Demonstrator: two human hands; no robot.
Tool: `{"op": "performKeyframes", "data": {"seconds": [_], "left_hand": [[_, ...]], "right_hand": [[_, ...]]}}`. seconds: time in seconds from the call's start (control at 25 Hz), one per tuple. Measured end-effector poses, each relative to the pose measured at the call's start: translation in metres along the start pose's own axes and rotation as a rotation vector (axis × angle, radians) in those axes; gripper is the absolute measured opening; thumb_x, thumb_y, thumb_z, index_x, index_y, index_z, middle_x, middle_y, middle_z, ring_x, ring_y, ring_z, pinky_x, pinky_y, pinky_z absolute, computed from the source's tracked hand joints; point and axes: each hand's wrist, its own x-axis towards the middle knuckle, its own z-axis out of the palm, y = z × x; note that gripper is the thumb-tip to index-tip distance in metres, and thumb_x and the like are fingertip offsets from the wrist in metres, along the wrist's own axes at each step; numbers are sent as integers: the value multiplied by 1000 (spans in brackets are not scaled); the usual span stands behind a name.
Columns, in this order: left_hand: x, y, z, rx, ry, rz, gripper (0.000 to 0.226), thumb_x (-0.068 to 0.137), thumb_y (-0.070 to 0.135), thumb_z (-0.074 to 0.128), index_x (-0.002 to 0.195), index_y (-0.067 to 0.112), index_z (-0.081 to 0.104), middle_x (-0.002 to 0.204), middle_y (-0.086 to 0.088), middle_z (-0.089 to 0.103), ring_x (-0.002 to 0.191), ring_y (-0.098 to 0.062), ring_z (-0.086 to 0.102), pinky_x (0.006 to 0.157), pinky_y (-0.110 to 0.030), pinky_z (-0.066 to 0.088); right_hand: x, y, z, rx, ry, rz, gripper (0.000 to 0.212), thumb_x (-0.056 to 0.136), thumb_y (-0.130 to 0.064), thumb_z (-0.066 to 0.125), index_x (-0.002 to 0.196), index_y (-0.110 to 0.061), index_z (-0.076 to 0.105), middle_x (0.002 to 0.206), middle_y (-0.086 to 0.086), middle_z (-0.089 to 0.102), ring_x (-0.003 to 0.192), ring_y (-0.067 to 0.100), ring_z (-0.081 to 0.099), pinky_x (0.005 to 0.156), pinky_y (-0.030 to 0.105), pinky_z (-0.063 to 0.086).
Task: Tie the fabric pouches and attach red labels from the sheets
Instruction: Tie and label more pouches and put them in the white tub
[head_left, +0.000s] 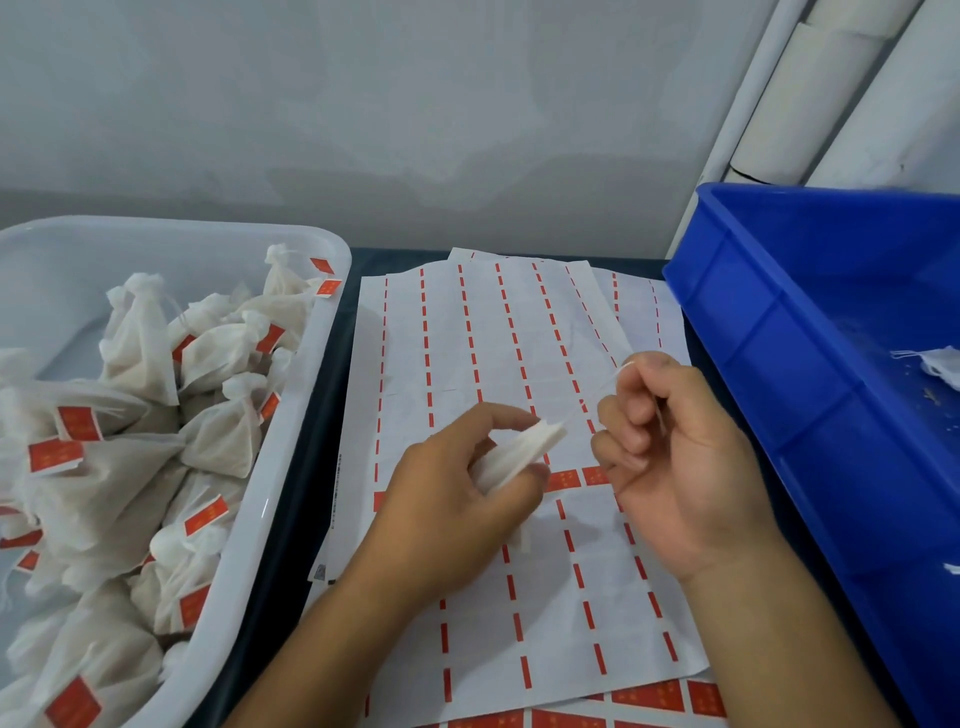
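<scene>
My left hand (457, 504) pinches the gathered neck of a small white fabric pouch (524, 449) above the label sheets. A thin white drawstring (597, 392) runs from the pouch up to my right hand (675, 467), which pinches its end between thumb and forefinger. Under both hands lies a white label sheet (467, 364), mostly peeled, with thin red strips left in columns. A few whole red labels (571, 479) remain in a row on it, between my hands. More red labels (649, 696) show on a sheet lower in the stack.
A white plastic tub (291, 467) on the left holds several tied pouches (135, 467) with red labels. A blue crate (753, 338) on the right has a white pouch (940, 364) inside. White rolls (810, 104) lean against the grey wall at the back right.
</scene>
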Motion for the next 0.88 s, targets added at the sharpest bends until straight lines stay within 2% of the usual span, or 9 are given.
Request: {"op": "performKeyframes", "data": {"seconds": [0.08,0.16,0.28,0.36,0.48,0.6,0.68,0.8,0.88], "left_hand": [[-1,1,0,132,20,65,13,89,64,63,94,60,52,94,31,59,98,15,54,55,-8,48],[-2,0,1,235,42,135,14,93,67,55,87,54,51,93,28,59,97,8,53,60,-13,45],[-2,4,0,229,53,158,20,91,68,55,105,55,50,99,32,58,101,9,51,67,-9,42],[-3,5,0,132,93,132,41,85,69,59,122,57,45,110,34,53,105,10,52,66,-5,48],[-2,12,-2,-51,158,38,19,95,66,50,101,50,59,88,23,61,85,4,59,61,-11,48],[-1,15,-2,-209,-87,-150,51,94,70,28,90,47,73,78,22,69,71,7,62,63,-14,48],[0,15,-2,-366,-159,-272,57,99,68,23,93,46,76,87,15,76,75,-1,68,71,-18,54],[4,12,-4,-572,-125,-381,54,105,61,32,105,34,79,102,4,79,100,-16,72,95,-40,55],[6,12,-6,-702,-134,-393,52,107,51,39,104,18,80,95,-1,77,94,-19,73,94,-41,55]], "right_hand": [[-1,2,2,-30,-31,-9,23,100,-26,61,79,-20,69,76,0,61,59,8,52,50,20,44],[-3,3,6,-69,-80,-14,22,99,-32,59,84,-22,71,97,3,72,70,12,64,59,23,53],[-5,3,9,-100,-72,-70,23,97,-32,56,83,-24,72,95,6,75,78,17,72,69,26,59],[-5,2,9,-135,-42,-125,27,101,-27,54,83,-24,74,91,6,75,80,19,72,72,26,59],[-6,4,8,-287,-18,-183,35,107,-22,49,84,-28,75,91,4,76,85,21,75,74,25,60],[-8,8,10,-425,-73,-239,28,105,-25,51,88,-24,73,93,4,77,88,24,76,74,25,61],[-10,10,11,-481,-148,-269,25,105,-26,52,92,-20,73,93,4,77,88,25,76,74,26,61],[-12,13,12,-553,-243,-264,23,103,-25,55,97,-16,75,94,2,78,88,25,76,76,29,63],[-13,17,13,-589,-293,-226,21,104,-22,57,99,-15,77,95,0,78,87,23,76,77,30,63]]}}
